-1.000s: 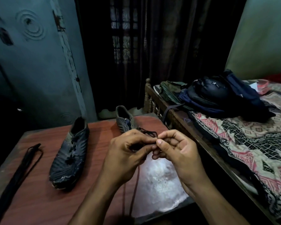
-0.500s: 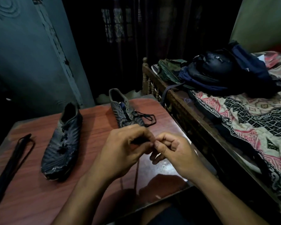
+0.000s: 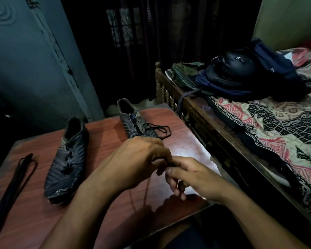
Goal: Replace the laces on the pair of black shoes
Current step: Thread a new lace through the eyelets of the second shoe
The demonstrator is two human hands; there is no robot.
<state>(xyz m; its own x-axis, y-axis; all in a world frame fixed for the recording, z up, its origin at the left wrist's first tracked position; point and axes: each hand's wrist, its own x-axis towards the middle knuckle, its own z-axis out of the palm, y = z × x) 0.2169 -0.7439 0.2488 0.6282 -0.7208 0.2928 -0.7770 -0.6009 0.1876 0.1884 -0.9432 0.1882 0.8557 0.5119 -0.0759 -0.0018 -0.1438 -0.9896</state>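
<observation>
A bundle of black laces (image 3: 16, 178) lay at the tabletop's (image 3: 104, 133) far left, its length running from the near left edge up toward the far side. Just right of it sat the left shoe (image 3: 66, 162), laced, its long axis running near to far with the toe toward the person and the heel opening toward the wall, tilted a little to the right at the heel. Further right and farther back stood the right shoe (image 3: 133, 121), heel away, toe toward the hands and hidden behind them. A loose black lace (image 3: 160, 130) spilled from its eyelets onto the tabletop on its right side.

In front of that shoe the two hands met over the middle of the tabletop. The left hand (image 3: 138, 164) was curled, thumb and fingers pinching a thin dark lace end (image 3: 169, 163). The right hand (image 3: 190, 175) touched the same spot with thumb and forefinger closed on the lace end, its other fingers hanging loosely down. A thin strand (image 3: 146, 191) hung below the hands toward the tabletop's near edge.

To the right, close beside the tabletop, stood a wooden bed (image 3: 205, 123) with a patterned cover (image 3: 276, 126), and dark bags (image 3: 241, 74) were piled at its far end.
</observation>
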